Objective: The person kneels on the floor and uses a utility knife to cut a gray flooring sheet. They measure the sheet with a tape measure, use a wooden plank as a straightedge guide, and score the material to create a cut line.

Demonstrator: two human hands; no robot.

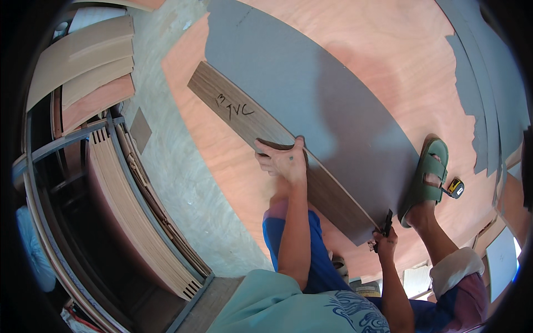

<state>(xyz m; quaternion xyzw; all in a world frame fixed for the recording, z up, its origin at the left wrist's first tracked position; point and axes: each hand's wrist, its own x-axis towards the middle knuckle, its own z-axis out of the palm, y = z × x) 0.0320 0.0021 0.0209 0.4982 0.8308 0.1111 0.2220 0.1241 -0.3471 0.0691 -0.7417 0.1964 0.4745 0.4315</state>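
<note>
My left hand (283,162) spans the brown wood-grain plank (216,89), marked in dark marker, thumb and fingers gripping it around its middle. The plank lies diagonally along a blue-grey sheet (266,61) with one ragged end, on pale pink plywood (388,28). My right hand (386,241) is closed on a black utility knife (388,221) at the plank's lower right end, by the sheet's edge; the blade is too small to make out. My sandaled foot (425,186) rests at the sheet's right side, with a yellow-black tape measure (456,188) beside it.
On the left, a metal rack (66,141) holds stacked boards (139,216), with more panels (89,44) above and a pale floor strip (172,150) alongside. More grey sheets (483,94) with ragged ends lie at the right, near leaning boards (499,258).
</note>
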